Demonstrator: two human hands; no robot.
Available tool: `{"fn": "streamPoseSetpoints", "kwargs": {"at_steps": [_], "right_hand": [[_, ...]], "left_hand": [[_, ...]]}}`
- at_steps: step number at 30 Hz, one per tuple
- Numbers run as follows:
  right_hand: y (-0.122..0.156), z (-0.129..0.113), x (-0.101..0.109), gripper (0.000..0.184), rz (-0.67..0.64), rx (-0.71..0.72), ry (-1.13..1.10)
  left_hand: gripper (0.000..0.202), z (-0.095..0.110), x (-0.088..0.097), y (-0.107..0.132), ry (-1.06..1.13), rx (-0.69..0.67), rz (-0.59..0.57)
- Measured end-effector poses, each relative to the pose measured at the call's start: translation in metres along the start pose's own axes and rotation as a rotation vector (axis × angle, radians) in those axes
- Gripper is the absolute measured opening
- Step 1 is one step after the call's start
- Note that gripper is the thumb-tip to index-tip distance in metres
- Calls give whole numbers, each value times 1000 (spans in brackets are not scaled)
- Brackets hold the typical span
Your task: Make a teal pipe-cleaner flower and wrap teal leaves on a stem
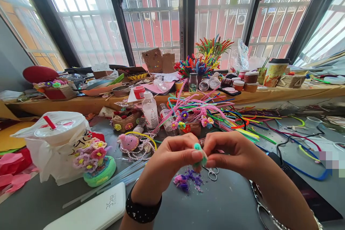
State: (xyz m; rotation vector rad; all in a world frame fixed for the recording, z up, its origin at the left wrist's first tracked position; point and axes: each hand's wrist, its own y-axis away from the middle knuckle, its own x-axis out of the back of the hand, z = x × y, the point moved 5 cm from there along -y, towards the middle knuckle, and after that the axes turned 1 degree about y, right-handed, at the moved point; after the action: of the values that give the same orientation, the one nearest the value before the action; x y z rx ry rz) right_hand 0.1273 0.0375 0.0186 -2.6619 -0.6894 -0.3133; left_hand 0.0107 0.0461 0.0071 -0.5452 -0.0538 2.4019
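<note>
My left hand and my right hand meet above the middle of the table, fingertips pinched together. Between them is a small, fuzzy mint-green piece of pipe cleaner, partly covered by my fingers. My left thumb presses against it, while the right thumb and fingers close on its other side. On the table below lie purple and pink fuzzy scraps. Small scissors rest just beyond them, their blades partly hidden by my hands.
Behind my hands lies a bundle of coloured pipe cleaners, near upright plastic bottles. To the left stand a bagged drink cup, a fuzzy flower pot and a white power bank. A dark phone lies right.
</note>
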Motion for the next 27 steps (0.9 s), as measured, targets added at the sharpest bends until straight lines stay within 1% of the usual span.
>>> {"fn": "streamPoseSetpoints", "kwargs": {"at_steps": [2, 4, 8, 14, 16, 19, 21, 24, 27], "right_hand": [[3, -4, 4, 11, -41, 58, 113], [5, -9, 9, 8, -41, 105, 243], [10, -12, 17, 5, 5, 101, 466], [17, -18, 18, 7, 68, 160, 664], [18, -19, 19, 7, 98, 176, 691], [18, -22, 20, 8, 142, 182, 682], [17, -23, 19, 7, 161, 170, 668], [15, -24, 17, 7, 174, 153, 633], [13, -25, 15, 6, 191, 154, 583]], "left_hand": [[7, -4, -1, 0, -37, 44, -38], [6, -6, -1, -1, -114, 80, -28], [6, -8, -3, -3, -244, 192, 0], [6, -13, -5, 0, -178, 320, 33], [5, -14, -5, -1, -158, 297, 31], [6, -9, -3, -4, -139, 131, 68], [8, -6, 0, -6, -106, 40, 126], [10, -8, 1, -7, 1, 26, 195], [12, -10, 0, -8, 95, 25, 234]]}}
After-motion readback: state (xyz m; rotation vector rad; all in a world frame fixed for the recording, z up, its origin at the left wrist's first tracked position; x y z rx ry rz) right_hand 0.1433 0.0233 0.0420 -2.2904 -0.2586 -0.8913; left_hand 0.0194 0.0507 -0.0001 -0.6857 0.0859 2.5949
